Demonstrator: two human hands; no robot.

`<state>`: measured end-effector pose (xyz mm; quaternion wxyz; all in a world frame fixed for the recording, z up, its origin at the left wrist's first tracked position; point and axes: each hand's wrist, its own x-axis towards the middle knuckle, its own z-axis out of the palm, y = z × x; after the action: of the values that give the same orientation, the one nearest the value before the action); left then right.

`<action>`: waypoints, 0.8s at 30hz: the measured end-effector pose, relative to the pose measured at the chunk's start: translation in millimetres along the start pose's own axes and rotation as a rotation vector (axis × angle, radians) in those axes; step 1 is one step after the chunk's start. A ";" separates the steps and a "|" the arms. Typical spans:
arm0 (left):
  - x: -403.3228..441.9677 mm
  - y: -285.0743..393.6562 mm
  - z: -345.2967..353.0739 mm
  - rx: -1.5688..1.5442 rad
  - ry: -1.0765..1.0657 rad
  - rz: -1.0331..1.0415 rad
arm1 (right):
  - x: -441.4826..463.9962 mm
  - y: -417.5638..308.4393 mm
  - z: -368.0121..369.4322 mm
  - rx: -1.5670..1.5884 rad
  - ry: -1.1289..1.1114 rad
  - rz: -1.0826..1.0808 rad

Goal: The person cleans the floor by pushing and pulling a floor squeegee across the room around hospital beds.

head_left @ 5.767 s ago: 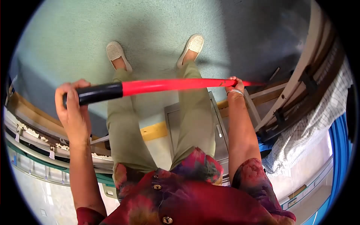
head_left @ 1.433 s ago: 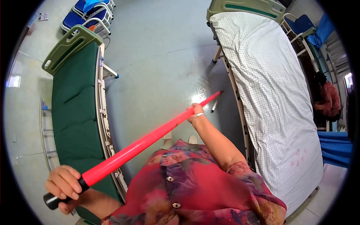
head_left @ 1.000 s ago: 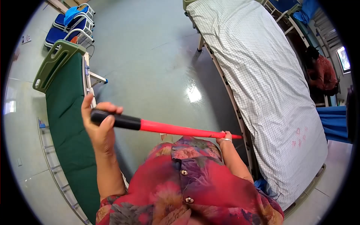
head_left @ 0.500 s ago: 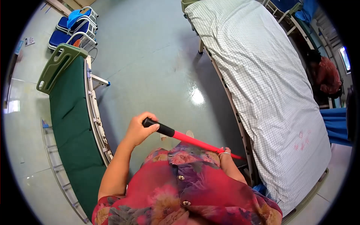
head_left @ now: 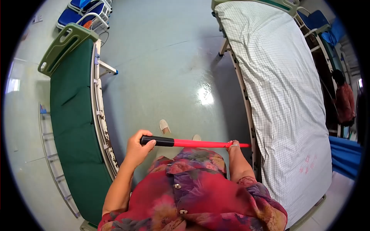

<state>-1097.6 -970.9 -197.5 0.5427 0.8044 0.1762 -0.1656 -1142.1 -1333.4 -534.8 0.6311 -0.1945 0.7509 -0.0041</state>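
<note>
A red pole with a black grip (head_left: 158, 141) lies almost level across the front of my body. My left hand (head_left: 139, 149) is closed around the black grip near its end, thumb along the near side. Further right, my right hand (head_left: 233, 146) is closed on the red shaft (head_left: 200, 143), with a bracelet at the wrist. Past that hand the pole narrows toward the side of the sheeted bed (head_left: 285, 88). Whatever is fixed at that far end cannot be made out. Below the pole show the tips of my light shoes (head_left: 164, 126).
On the left stands a bed with a green mattress (head_left: 73, 127) and a green headboard (head_left: 65, 48). Blue chairs (head_left: 71, 17) are behind it. Shiny floor (head_left: 162, 77) runs between the beds. Another person (head_left: 345, 100) is beyond the sheeted bed, near a blue cloth (head_left: 347, 154).
The pole has swung from a slant to nearly level. My left hand has moved slightly left and lower, my right hand slightly higher. The beds have shifted in view, and one shoe shows more.
</note>
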 end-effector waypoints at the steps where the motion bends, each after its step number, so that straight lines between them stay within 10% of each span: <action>1: 1.1 -6.0 -4.9 -0.007 0.012 -0.008 | -1.2 3.3 9.3 -0.037 -0.014 0.001; 17: -14.9 16.6 -83.0 -0.200 0.446 -0.183 | -108.5 60.3 263.1 -0.445 -0.392 -0.336; 24: -55.8 59.5 -123.9 -0.002 0.656 0.051 | -211.9 118.3 312.6 -0.402 -0.611 -0.172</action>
<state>-1110.0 -882.0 -79.4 0.4616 0.8185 0.3216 0.1163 -852.2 -1086.3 -427.6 0.7727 -0.3692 0.4945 0.1487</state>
